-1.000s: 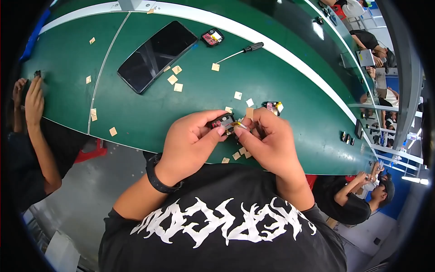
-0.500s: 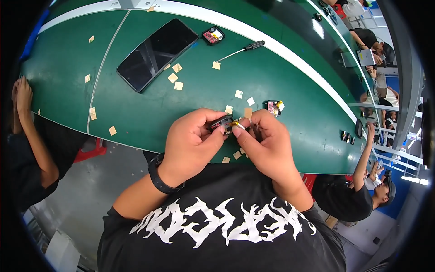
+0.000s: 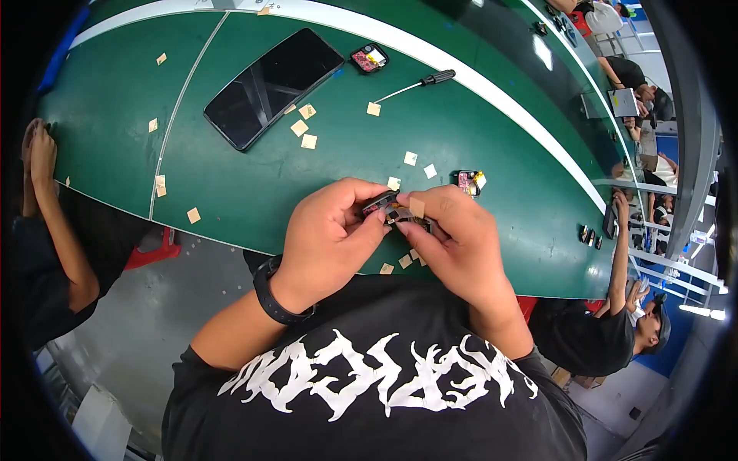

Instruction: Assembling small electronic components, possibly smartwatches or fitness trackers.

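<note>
Near the table's front edge, my left hand [image 3: 329,238] is closed around a small black device housing [image 3: 378,204], its red circuit board partly showing between thumb and fingers. My right hand [image 3: 460,238] pinches at the housing's right side, where a small part with yellowish and dark bits [image 3: 400,216] comes out of it. What exactly the right fingers hold is mostly hidden by them. A tan square sticker [image 3: 417,207] shows at the right index finger. Just beyond the right hand lies another open housing [image 3: 467,182] with a red board and yellow tape.
On the green table [image 3: 323,173] lie a large black phone [image 3: 273,88], a third open housing [image 3: 369,58], a screwdriver [image 3: 415,85] and several scattered tan squares [image 3: 309,141]. Co-workers' arms reach onto the table at left [image 3: 65,230] and right [image 3: 618,261].
The right fingers have shifted against the housing, and the yellowish part between the hands sits differently. The sticker now shows over the right index finger. The view has moved slightly.
</note>
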A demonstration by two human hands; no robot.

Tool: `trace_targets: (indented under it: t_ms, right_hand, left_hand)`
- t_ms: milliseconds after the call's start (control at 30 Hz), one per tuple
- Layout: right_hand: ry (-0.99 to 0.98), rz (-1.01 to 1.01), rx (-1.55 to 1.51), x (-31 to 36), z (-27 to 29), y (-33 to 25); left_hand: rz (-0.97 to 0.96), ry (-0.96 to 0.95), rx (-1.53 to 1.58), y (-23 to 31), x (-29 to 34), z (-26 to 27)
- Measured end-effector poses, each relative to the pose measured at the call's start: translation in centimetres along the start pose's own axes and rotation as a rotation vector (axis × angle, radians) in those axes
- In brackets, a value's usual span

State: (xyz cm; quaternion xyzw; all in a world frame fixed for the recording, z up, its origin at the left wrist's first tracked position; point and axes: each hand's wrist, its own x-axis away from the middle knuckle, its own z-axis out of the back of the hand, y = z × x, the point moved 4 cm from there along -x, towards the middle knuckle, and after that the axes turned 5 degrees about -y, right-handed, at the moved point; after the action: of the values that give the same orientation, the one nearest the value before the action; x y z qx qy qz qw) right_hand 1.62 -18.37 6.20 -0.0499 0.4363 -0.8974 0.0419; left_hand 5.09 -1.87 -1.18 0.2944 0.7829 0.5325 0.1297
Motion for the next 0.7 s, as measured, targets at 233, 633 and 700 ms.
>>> trace_targets:
  t_ms: [233,633,700]
  right_hand:
    - [0.04,0.212,0.155,0.4,-0.3,0.1]
    - [0.092,-0.132,-0.139,0.8,-1.3,0.8]
    - [0.082,-0.137,-0.123,0.6,-1.3,0.8]
  left_hand:
    - [0.021,-0.001,-0.036,0.4,0.0,-0.2]
    - [-0.047,0.004,-0.076,0.2,0.1,-0.2]
    - [-0.06,0.008,-0.073,0.2,0.2,-0.1]
